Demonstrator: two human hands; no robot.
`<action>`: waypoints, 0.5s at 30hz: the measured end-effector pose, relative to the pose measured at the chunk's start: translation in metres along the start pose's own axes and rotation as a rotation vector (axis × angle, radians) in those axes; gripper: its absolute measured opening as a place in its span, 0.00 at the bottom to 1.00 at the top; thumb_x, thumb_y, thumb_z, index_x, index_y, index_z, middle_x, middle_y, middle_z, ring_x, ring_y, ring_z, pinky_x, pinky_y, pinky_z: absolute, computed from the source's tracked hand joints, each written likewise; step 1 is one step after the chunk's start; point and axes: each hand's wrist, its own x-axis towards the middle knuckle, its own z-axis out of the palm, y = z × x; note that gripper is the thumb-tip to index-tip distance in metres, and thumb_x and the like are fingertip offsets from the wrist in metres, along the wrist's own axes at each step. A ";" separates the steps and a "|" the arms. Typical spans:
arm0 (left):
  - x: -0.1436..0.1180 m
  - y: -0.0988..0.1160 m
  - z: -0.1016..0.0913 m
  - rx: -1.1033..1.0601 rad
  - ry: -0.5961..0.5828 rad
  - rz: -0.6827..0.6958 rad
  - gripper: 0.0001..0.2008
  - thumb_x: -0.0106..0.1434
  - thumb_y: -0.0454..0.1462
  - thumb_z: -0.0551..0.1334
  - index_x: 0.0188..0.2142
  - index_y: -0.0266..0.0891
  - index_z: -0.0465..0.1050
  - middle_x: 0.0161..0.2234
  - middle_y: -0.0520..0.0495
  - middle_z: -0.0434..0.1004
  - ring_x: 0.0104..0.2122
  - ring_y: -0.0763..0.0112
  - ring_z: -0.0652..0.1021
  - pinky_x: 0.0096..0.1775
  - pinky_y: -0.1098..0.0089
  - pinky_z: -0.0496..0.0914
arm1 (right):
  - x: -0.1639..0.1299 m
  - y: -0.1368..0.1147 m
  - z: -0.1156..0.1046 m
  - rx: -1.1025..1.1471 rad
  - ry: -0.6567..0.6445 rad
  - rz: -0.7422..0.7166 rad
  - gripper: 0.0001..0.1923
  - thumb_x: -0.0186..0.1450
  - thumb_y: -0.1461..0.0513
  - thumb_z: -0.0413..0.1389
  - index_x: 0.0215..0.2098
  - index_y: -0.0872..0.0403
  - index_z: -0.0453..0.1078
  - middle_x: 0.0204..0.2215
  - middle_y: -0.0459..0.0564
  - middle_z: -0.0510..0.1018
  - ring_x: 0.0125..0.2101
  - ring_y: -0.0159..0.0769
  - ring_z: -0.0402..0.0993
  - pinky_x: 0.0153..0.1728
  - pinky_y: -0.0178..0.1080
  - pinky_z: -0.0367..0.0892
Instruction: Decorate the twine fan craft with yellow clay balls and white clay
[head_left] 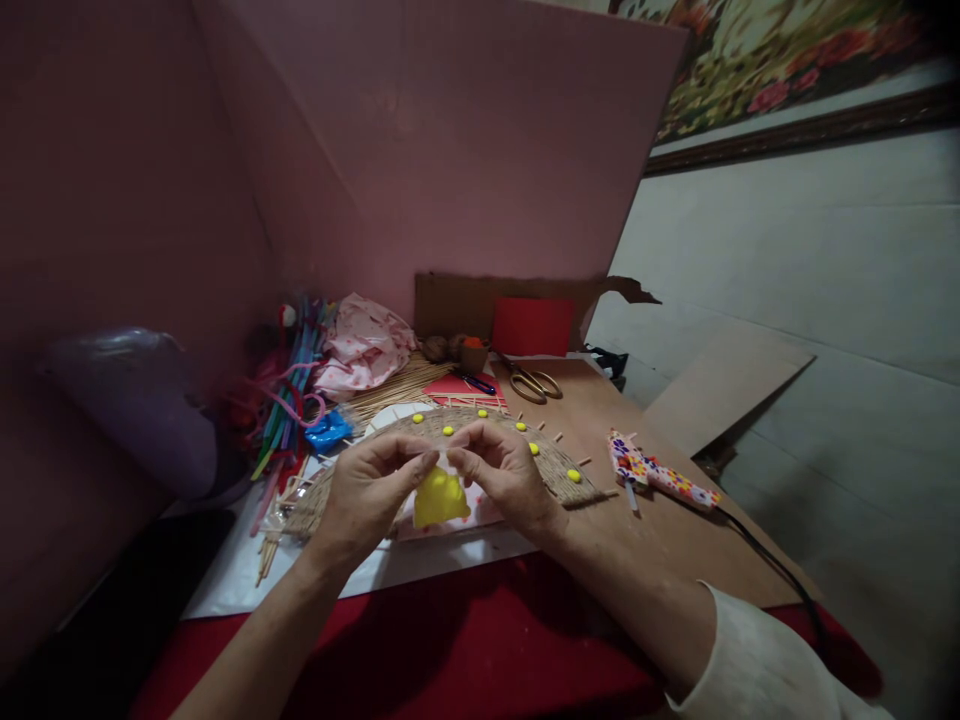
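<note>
My left hand [367, 490] and my right hand [504, 475] meet over the table, fingertips pinched together on a soft yellow lump [439, 498] that hangs just below them. Right behind the hands lies an arch-shaped piece wrapped in jute twine [559, 470], with several small yellow dots stuck along its curve. A white sheet [232, 585] lies under the hands, on a red cloth [465, 640].
A flower-patterned glue gun [660, 475] with a black cord lies to the right on the brown board [600, 410]. Scissors [534, 383], a red card [532, 325], thin wooden sticks [390, 388], coloured pipe cleaners [289, 400], a blue lump [328, 430] and a pink bag [364, 345] crowd the back. Pink panels wall the left and rear.
</note>
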 end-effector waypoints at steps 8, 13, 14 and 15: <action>-0.001 0.000 0.001 0.019 0.013 0.021 0.08 0.51 0.38 0.67 0.26 0.34 0.77 0.25 0.48 0.75 0.25 0.74 0.72 0.27 0.76 0.67 | -0.002 -0.001 0.001 -0.001 -0.012 0.001 0.11 0.57 0.56 0.61 0.30 0.55 0.68 0.23 0.43 0.69 0.22 0.26 0.64 0.22 0.31 0.63; -0.002 -0.002 0.000 0.055 -0.001 0.050 0.07 0.52 0.38 0.67 0.27 0.35 0.77 0.25 0.47 0.76 0.26 0.73 0.73 0.28 0.75 0.67 | -0.004 -0.003 0.001 -0.053 -0.009 -0.033 0.10 0.58 0.57 0.60 0.29 0.55 0.68 0.22 0.43 0.68 0.22 0.26 0.64 0.22 0.31 0.62; -0.002 -0.003 -0.001 0.065 -0.004 0.061 0.07 0.52 0.38 0.67 0.27 0.35 0.77 0.26 0.47 0.76 0.27 0.73 0.73 0.29 0.75 0.67 | -0.004 -0.004 0.001 -0.056 -0.011 -0.032 0.09 0.59 0.57 0.60 0.29 0.55 0.68 0.22 0.43 0.69 0.22 0.27 0.64 0.22 0.31 0.63; -0.002 -0.004 -0.001 0.078 -0.005 0.071 0.07 0.52 0.38 0.66 0.27 0.35 0.77 0.26 0.47 0.76 0.27 0.73 0.73 0.29 0.74 0.68 | -0.004 -0.004 0.001 -0.055 -0.014 -0.031 0.09 0.59 0.57 0.59 0.30 0.55 0.68 0.22 0.43 0.69 0.22 0.27 0.65 0.22 0.31 0.63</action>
